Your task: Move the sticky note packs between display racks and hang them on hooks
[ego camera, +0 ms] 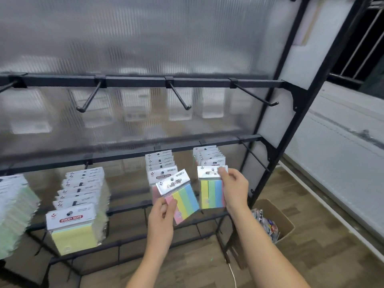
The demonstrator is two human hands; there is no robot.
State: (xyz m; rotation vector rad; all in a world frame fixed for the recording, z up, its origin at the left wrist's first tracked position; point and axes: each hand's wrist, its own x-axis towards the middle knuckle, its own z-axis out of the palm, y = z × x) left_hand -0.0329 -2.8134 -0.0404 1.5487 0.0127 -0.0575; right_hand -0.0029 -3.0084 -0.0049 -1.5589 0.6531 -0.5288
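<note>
two packs in my hands: left hand pinches a tilted pack, header toward one o'clock; right hand grips the hooked pack upright, at twelve.

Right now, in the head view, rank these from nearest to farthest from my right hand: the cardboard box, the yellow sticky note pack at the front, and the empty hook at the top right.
From the right hand:
1. Cardboard box, low on the floor to its right.
2. Empty hook at the top right, well above it on the upper bar.
3. Yellow sticky note pack, far to the left on the lower bar.
</note>
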